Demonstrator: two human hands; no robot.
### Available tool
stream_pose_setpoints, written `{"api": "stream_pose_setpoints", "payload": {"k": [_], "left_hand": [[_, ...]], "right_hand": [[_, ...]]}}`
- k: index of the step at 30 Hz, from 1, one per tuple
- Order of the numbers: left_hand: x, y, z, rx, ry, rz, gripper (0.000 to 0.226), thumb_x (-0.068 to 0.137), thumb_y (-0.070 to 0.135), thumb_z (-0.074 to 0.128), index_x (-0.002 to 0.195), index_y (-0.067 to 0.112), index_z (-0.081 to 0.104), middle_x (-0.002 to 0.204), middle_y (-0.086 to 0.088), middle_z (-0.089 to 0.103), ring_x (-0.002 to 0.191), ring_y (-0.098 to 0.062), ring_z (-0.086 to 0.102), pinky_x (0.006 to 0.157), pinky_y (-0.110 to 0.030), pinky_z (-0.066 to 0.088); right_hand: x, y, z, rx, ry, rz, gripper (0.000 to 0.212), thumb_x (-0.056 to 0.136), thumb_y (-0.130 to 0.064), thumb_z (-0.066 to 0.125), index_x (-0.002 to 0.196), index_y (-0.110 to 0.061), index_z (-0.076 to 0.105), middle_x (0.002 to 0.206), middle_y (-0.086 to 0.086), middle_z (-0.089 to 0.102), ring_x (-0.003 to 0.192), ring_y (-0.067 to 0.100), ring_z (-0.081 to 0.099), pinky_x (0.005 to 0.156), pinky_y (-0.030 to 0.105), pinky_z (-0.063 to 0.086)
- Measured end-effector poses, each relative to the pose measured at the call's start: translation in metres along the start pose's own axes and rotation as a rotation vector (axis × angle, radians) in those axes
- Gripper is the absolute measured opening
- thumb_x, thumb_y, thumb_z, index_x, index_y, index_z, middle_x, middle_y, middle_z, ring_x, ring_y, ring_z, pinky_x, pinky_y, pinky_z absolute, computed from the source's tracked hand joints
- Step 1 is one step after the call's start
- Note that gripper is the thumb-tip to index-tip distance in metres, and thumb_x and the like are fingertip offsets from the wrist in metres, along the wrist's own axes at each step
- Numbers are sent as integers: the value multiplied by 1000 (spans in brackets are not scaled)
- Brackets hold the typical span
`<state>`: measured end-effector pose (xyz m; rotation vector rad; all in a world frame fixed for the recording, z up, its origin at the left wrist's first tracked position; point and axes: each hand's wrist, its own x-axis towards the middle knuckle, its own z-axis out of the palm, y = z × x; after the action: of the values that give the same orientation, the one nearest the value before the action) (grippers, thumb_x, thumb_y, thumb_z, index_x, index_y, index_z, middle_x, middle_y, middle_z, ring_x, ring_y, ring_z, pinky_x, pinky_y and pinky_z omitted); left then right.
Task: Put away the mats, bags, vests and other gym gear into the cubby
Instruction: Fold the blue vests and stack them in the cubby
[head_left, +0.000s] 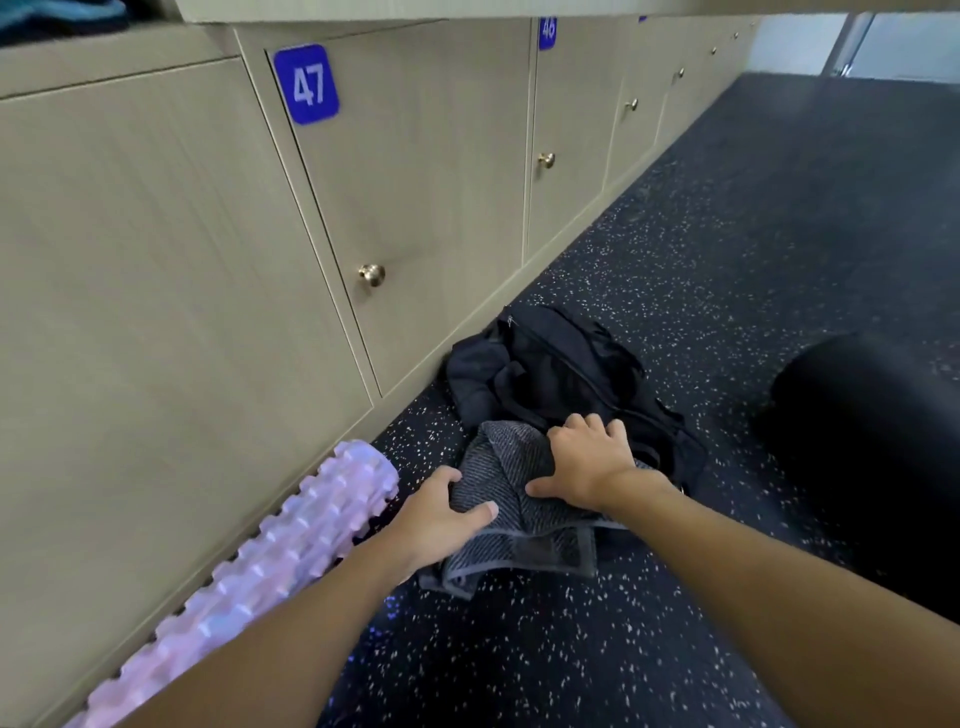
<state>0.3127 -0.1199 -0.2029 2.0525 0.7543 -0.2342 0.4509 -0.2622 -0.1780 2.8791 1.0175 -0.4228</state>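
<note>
Both hands are on the grey towel (519, 499): the left hand (441, 514) curls over its near-left fold, thumb pressed on top, and the right hand (587, 467) lies spread and flat on its far side, gripping nothing. It sits crumpled on the floor (701, 260), partly over the black bag (550, 364), near the base of locker 47 (415, 208). A pink roller (270, 561) lies along the locker base to the left. Gathering the towel seems the step in hand; next, the right hand likely needs to close on it, lift, and find an open cubby, since these doors are shut.
</note>
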Motion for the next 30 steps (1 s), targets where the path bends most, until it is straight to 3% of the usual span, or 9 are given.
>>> {"api": "stream_pose_setpoints", "payload": {"k": [3,6,10,13,16,21,25,28,30], "left_hand": [[0,0,-1,-35,27,-1,64,87,35,72,141,22,39,106,8,52,103,-12,55,89,-28,46],[-3,2,-8,-93,42,-3,69,85,34,75,142,25,37,123,-3,56,106,-22,62,95,-43,53],[-17,22,-32,-123,130,162,81,86,33,74,150,28,26,148,-2,39,121,-23,54,100,-35,47],[-29,46,-71,-100,179,287,101,78,49,78,154,36,14,161,5,23,141,-17,36,113,-38,35],[-50,68,-109,-50,96,274,108,64,64,75,154,34,22,158,2,33,143,-17,34,116,-37,30],[-89,92,-155,-96,70,336,63,67,62,71,117,25,69,110,5,73,101,-10,70,93,-29,55],[-115,115,-184,-191,235,475,15,83,25,78,96,20,72,84,10,74,75,1,68,67,-13,52],[-136,134,-203,-235,416,587,18,84,7,75,101,13,71,86,2,71,75,-5,66,70,-19,53],[-150,144,-218,-297,529,624,20,85,1,71,101,13,69,87,-2,71,77,-10,66,70,-24,55]], "right_hand": [[-2,2,-3,76,32,-7,56,85,-49,66,127,-15,51,120,6,59,120,31,47,102,42,30],[-6,-3,-10,157,87,-32,40,86,-33,65,121,-16,57,107,3,64,110,29,52,91,40,29],[-19,-12,-34,387,117,-207,21,83,-19,66,103,-19,66,101,-1,61,102,24,54,85,37,36],[-31,-22,-60,566,154,-378,23,83,-8,69,106,-15,69,101,1,55,95,16,55,82,22,40],[-43,-35,-84,661,273,-478,26,82,-4,72,106,-14,71,104,4,60,99,15,57,89,22,43],[-66,-61,-127,892,477,-540,24,84,-1,70,101,-17,73,93,-13,68,90,2,64,83,18,50],[-82,-88,-151,1064,771,-414,29,82,-2,69,97,-25,61,94,-10,63,84,-1,58,73,11,43],[-88,-109,-164,1220,804,-366,38,81,-16,74,105,-23,46,103,2,57,89,5,56,75,16,43],[-94,-123,-175,1285,697,-493,51,79,-28,76,119,-29,44,121,3,54,105,6,59,88,24,48]]}}
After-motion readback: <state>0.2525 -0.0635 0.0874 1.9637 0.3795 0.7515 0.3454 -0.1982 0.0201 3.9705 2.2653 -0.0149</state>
